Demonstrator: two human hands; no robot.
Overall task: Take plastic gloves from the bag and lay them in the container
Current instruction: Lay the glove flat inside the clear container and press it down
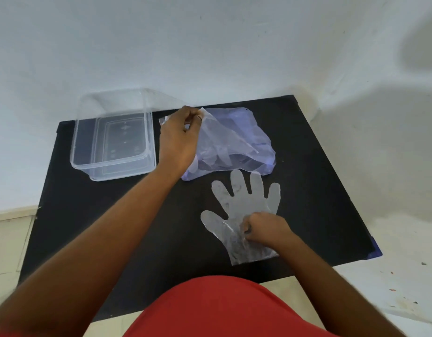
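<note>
Glove is thin, floppy, slippery; your right hand fingers pinch its cuff; left hand pinches bag.

Open container, bag beside

A black table held a clear container at its far left, a bag beside it, and a glove nearer.
</note>
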